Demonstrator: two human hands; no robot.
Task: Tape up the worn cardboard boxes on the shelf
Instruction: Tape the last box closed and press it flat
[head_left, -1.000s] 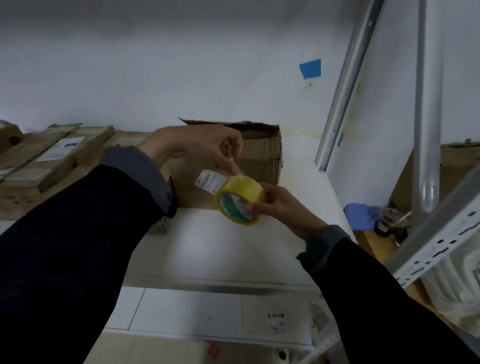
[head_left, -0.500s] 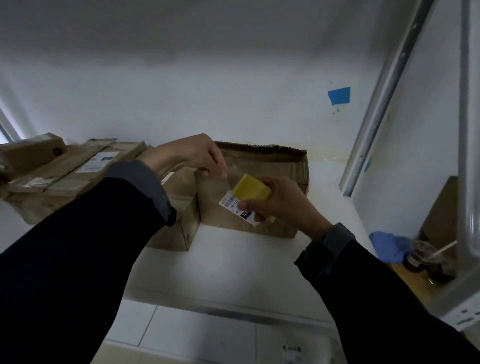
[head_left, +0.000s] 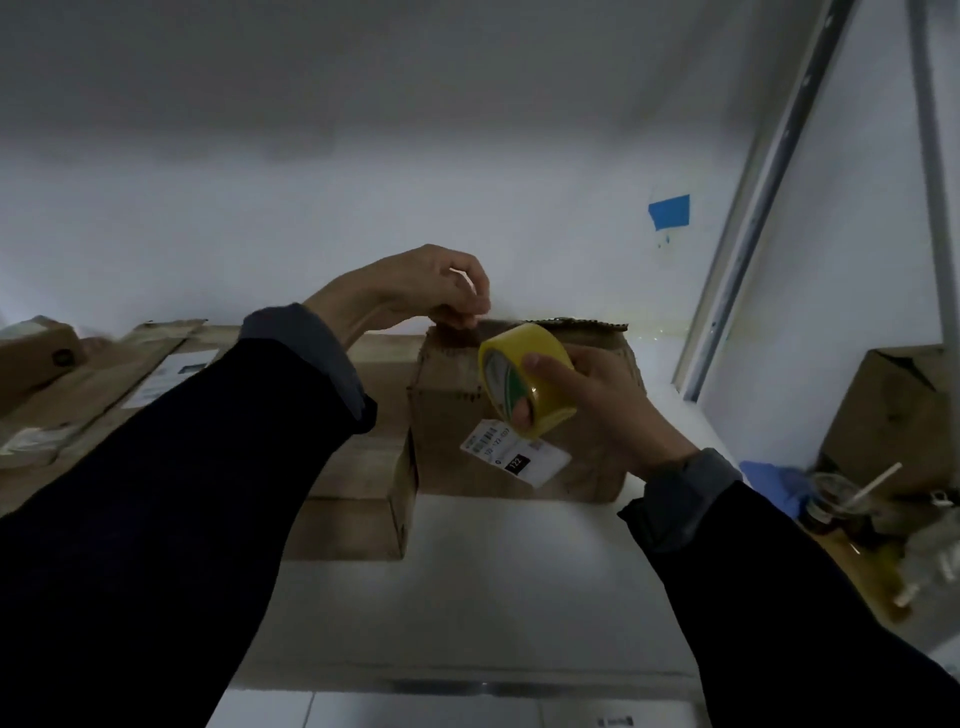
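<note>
Yellow tape roll (head_left: 527, 379) gripped in right hand (head_left: 597, 410) before worn cardboard box (head_left: 519, 415) on shelf (head_left: 493, 582) | left hand (head_left: 415, 291) pinches something, probably the tape end, at box's top edge | advice: press end down firmly, keep strip taut.

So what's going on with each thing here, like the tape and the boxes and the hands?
tape roll: held up off the shelf in the right hand.
left hand: fingers pinched at the worn box's top edge.
worn box: on the shelf, top edge ragged.
flat box: lying shut beside it.
</note>
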